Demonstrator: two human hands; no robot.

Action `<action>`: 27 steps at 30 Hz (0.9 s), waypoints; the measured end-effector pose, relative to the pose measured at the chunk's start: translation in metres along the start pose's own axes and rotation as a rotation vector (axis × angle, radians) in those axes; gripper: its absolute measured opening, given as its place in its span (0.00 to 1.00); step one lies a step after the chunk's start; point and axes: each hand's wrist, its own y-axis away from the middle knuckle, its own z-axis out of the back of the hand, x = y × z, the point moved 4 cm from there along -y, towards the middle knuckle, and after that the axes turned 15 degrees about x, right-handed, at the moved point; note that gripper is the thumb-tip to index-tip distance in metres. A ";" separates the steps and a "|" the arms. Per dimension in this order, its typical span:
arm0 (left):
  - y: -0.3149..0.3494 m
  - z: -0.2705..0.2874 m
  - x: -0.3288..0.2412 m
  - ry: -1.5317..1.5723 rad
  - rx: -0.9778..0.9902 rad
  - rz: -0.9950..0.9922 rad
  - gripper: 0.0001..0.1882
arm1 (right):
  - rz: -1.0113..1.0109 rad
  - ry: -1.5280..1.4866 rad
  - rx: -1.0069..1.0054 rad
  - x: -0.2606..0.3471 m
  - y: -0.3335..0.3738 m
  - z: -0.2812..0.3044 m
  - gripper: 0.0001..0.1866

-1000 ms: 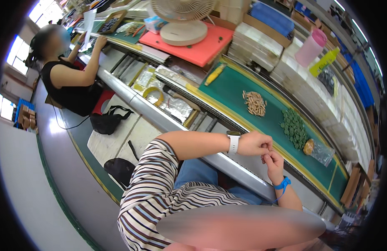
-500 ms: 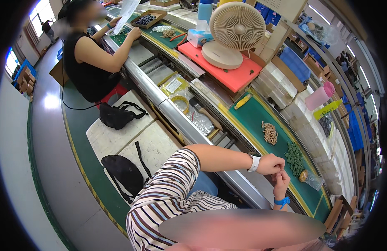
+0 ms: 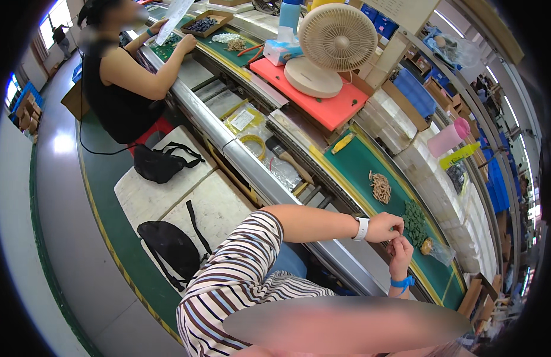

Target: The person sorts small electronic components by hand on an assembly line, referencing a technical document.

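- Over the near edge of the green work surface (image 3: pixel 360 157), the left hand (image 3: pixel 382 227) and right hand (image 3: pixel 399 257) meet with fingertips drawn together; whether they pinch a small piece, I cannot tell.
- Just beyond the hands lies a heap of small green pieces (image 3: pixel 415 223); a pile of tan pieces (image 3: pixel 380 187) lies farther left on the same surface.
- For handling this fine, a light pinch seems best, one hand steadying while the other adjusts, with no hard squeeze.
- Bringing the fingertips squarely over the green surface would likely make a dropped piece easier to find than one lost near the silver rail (image 3: pixel 269 185).
- A clear plastic bag (image 3: pixel 443 254) lies beside the green heap; a yellow tool (image 3: pixel 343 143) lies toward the surface's far left end.
- Past that, a beige fan (image 3: pixel 338 37) stands on a red board (image 3: pixel 314 112).
- White blocks (image 3: pixel 430 169) line the far side, near a pink bottle (image 3: pixel 448 138).
- Farther left, a co-worker (image 3: pixel 124 80) in black holds a paper (image 3: pixel 174 22).
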 end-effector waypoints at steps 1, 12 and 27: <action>0.000 0.000 0.000 0.011 -0.008 0.005 0.07 | 0.013 0.000 0.010 0.000 -0.001 0.000 0.10; 0.000 -0.001 0.003 -0.012 -0.012 0.030 0.07 | 0.038 -0.039 0.002 -0.011 -0.002 0.000 0.10; 0.002 -0.001 -0.002 -0.019 0.016 0.003 0.05 | 0.062 -0.007 -0.044 -0.020 -0.001 -0.008 0.12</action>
